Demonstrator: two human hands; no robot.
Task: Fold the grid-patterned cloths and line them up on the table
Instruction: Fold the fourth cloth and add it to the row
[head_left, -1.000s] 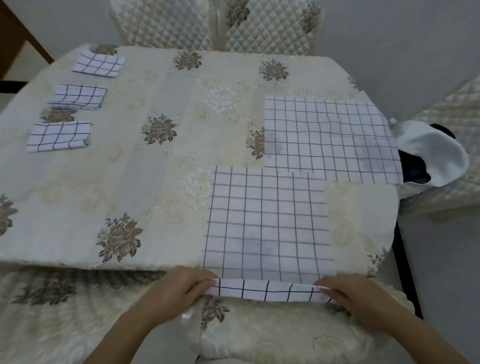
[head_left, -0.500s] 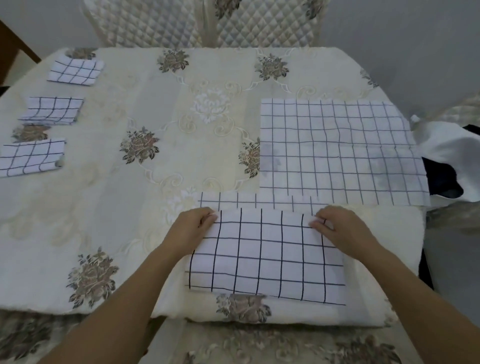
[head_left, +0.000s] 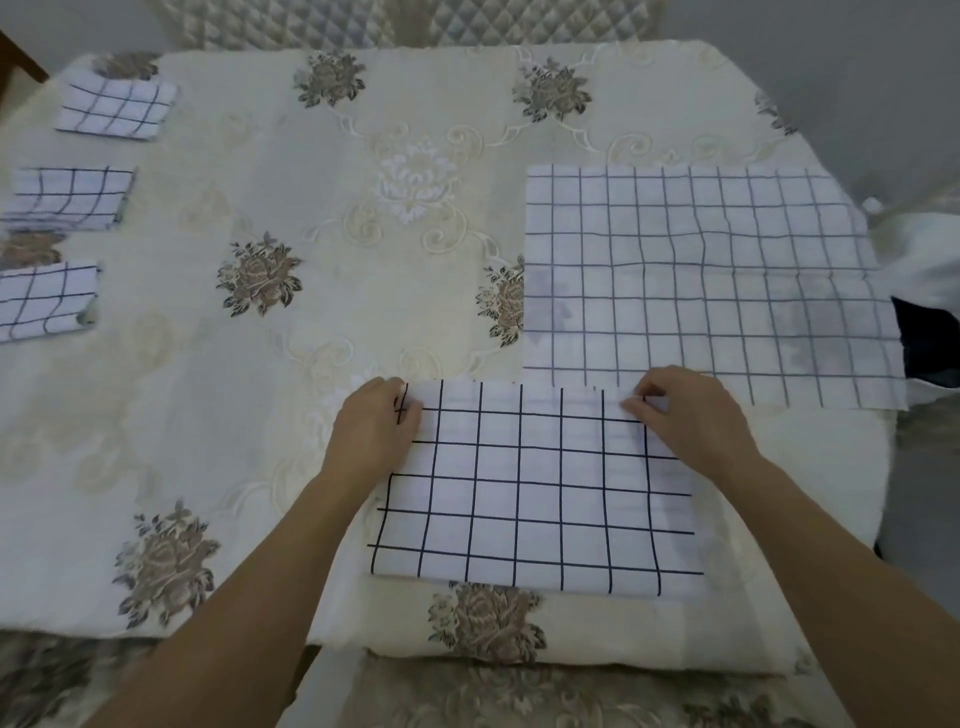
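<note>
A white cloth with a dark grid lies folded in half at the table's near edge. My left hand pinches its far left corner, and my right hand pinches its far right corner, both laid on the far edge. A larger unfolded grid cloth lies flat just beyond, at the right. Three folded grid cloths sit in a column at the left: the far one, the middle one and the near one.
A cream floral tablecloth covers the table. Quilted chair backs stand behind the far edge. A white and dark item lies off the right edge. A cushioned seat shows below the near edge.
My hands lifted the cloth's near edge and carried it away from me onto the far edge, so the cloth is folded in half. The view tilted closer to the table.
</note>
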